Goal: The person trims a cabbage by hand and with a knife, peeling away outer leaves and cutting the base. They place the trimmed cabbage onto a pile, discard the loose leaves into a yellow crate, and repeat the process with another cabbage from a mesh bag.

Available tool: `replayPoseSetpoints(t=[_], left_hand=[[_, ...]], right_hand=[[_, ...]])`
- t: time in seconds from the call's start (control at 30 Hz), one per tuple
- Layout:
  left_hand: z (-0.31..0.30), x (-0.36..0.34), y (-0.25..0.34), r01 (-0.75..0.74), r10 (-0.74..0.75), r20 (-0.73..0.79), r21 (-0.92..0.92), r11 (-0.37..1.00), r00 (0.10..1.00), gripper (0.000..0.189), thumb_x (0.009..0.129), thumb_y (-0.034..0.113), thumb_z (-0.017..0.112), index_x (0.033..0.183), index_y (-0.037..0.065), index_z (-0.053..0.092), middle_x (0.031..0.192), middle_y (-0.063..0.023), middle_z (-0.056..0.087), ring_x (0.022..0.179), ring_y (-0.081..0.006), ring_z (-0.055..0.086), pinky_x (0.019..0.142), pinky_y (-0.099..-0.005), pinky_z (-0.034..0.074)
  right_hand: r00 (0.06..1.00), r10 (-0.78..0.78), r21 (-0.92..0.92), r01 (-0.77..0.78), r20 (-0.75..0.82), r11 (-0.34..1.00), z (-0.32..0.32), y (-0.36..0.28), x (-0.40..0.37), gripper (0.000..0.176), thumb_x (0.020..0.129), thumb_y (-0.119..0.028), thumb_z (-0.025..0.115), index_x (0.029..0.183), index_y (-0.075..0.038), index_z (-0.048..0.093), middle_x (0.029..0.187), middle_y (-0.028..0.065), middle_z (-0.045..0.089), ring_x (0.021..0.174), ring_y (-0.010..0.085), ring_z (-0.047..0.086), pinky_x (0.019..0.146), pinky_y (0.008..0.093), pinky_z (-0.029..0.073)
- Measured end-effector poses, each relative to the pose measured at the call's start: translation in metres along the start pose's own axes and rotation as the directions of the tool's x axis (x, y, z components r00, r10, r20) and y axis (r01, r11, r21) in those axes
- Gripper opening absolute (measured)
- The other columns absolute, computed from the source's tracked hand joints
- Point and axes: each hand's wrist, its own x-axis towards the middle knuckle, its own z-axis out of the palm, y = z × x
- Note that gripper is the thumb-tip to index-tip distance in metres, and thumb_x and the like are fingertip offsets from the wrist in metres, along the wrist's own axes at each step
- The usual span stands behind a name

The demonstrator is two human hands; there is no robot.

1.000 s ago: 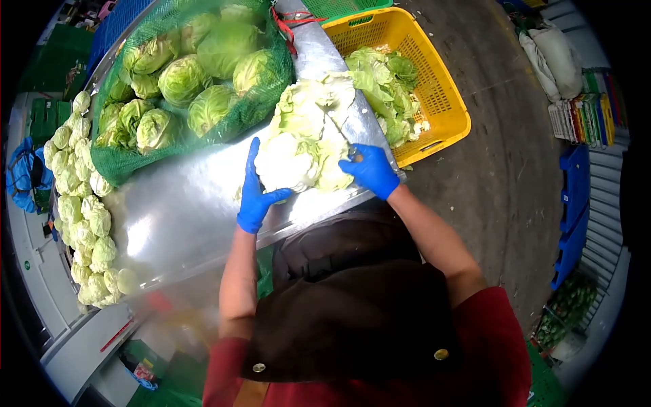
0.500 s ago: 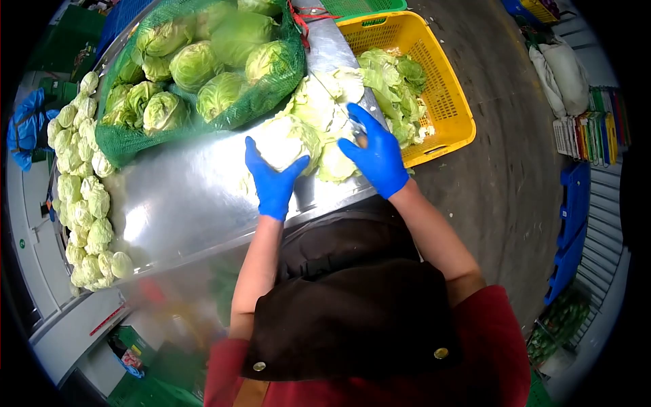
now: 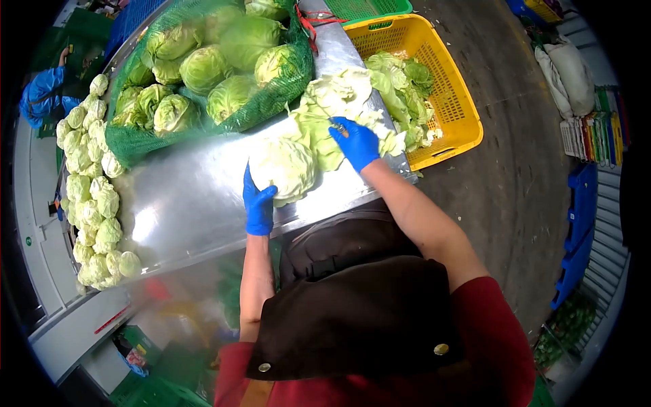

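Observation:
A pale, trimmed cabbage point(image 3: 283, 169) sits on the metal table near its front edge. My left hand point(image 3: 258, 201), in a blue glove, cups its near left side, thumb in front and fingers along the left. My right hand point(image 3: 357, 144), also blue-gloved, is over the loose cabbage leaves point(image 3: 325, 129) to the right of the head. Its fingers are curled around a small tan-and-metal tool, mostly hidden by the glove. More whole cabbages point(image 3: 205, 69) lie in a green net bag point(image 3: 203, 139) behind the one I hold.
A yellow crate point(image 3: 461, 102) with leaf scraps point(image 3: 400, 85) stands at the table's right end, a green crate point(image 3: 369, 8) behind it. Pale cabbages point(image 3: 88, 197) are piled along the left of the metal table point(image 3: 173, 217). A person in blue point(image 3: 46, 91) is at the far left.
My right hand has moved left over the leaves, its fingers curling in. My left hand has slid slightly down the cabbage's side, showing more of the head. The person in blue has shifted posture.

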Motion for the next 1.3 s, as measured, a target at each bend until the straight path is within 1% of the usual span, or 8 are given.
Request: replayPoseSetpoints(t=[0.2,0.27,0.37,0.6,0.67,0.83,0.93,1.3], left_hand=[[0.038,0.002,0.037,-0.276,0.167,0.305,0.359,0.892,0.938,0.111,0.05,0.014,0.087,0.145,0.003,0.03,0.145,-0.0134,0.038,0.134,-0.0267,0.037,0.111,-0.04,0.031],[0.045,0.011,0.037,-0.297,0.097,0.4,0.476,0.828,0.911,0.108,0.051,0.012,0.087,0.144,0.005,0.032,0.148,-0.0128,0.035,0.138,-0.0262,0.031,0.112,-0.04,0.028],[0.049,0.03,0.029,-0.517,0.042,0.599,0.652,0.555,0.8,0.102,0.057,0.008,0.08,0.146,0.009,0.03,0.149,-0.0123,0.032,0.138,-0.0279,0.03,0.11,-0.0407,0.031],[0.054,0.002,0.014,-0.033,-0.053,0.171,0.463,0.886,0.984,0.105,0.064,0.006,0.076,0.15,0.011,0.016,0.154,-0.0114,0.02,0.14,-0.0287,0.025,0.11,-0.0479,0.028],[0.076,0.013,0.0,-0.29,0.189,0.221,0.659,0.694,0.957,0.107,0.066,0.026,0.084,0.146,-0.001,0.018,0.149,-0.0196,0.02,0.137,-0.0326,0.026,0.11,-0.0405,0.03],[0.097,0.044,0.019,-0.086,-0.089,0.136,0.903,0.421,0.987,0.117,0.057,0.033,0.09,0.143,-0.007,0.021,0.135,-0.0205,0.031,0.125,-0.0313,0.038,0.105,-0.0381,0.036],[0.108,0.044,0.004,-0.239,0.133,0.206,0.913,0.331,0.969,0.119,0.054,0.038,0.09,0.14,-0.009,0.023,0.133,-0.0285,0.032,0.124,-0.0374,0.038,0.104,-0.041,0.036],[0.109,0.049,-0.013,-0.28,0.119,0.266,0.728,0.625,0.957,0.11,0.054,0.027,0.089,0.14,-0.002,0.027,0.131,-0.0212,0.038,0.122,-0.0366,0.04,0.104,-0.0434,0.035]], right_hand=[[0.988,0.116,-0.102,-0.127,-0.105,0.987,-0.053,0.051,0.075,0.039,0.084,-0.03,0.069,0.12,-0.014,0.063,0.098,0.0148,0.069,0.081,0.0285,0.067,0.073,0.0351,0.053],[0.953,-0.165,0.026,0.178,-0.254,0.984,-0.076,0.002,0.065,0.046,0.084,-0.028,0.067,0.127,-0.019,0.057,0.093,0.0162,0.068,0.076,0.0296,0.066,0.071,0.0371,0.052],[0.95,-0.254,0.293,0.195,0.179,0.936,-0.078,-0.055,0.026,0.054,0.084,-0.029,0.07,0.135,-0.021,0.051,0.067,0.0058,0.055,0.059,0.0192,0.053,0.062,0.0339,0.048],[0.965,-0.084,0.233,0.025,0.249,0.972,-0.058,-0.039,-0.003,0.049,0.083,-0.035,0.071,0.123,-0.008,0.061,0.108,0.0178,0.067,0.094,0.0232,0.065,0.083,0.0313,0.05],[0.988,-0.066,0.295,0.023,0.137,0.955,-0.045,-0.023,-0.009,0.052,0.082,-0.045,0.069,0.119,-0.008,0.063,0.106,0.0193,0.067,0.095,0.0311,0.066,0.082,0.0345,0.051],[0.977,-0.084,-0.082,0.101,0.194,0.991,-0.089,-0.042,-0.005,0.059,0.086,-0.048,0.062,0.13,-0.01,0.054,0.085,0.0172,0.067,0.074,0.0333,0.066,0.065,0.039,0.052],[0.957,-0.19,-0.311,0.254,0.221,0.916,-0.095,-0.047,-0.013,0.059,0.091,-0.049,0.051,0.138,-0.014,0.046,0.079,0.0146,0.066,0.063,0.0311,0.064,0.055,0.0399,0.05],[0.938,-0.198,-0.328,0.289,0.286,0.899,-0.088,-0.048,0.0,0.046,0.096,-0.045,0.044,0.126,-0.012,0.056,0.076,0.0126,0.066,0.068,0.0308,0.064,0.059,0.041,0.05]])
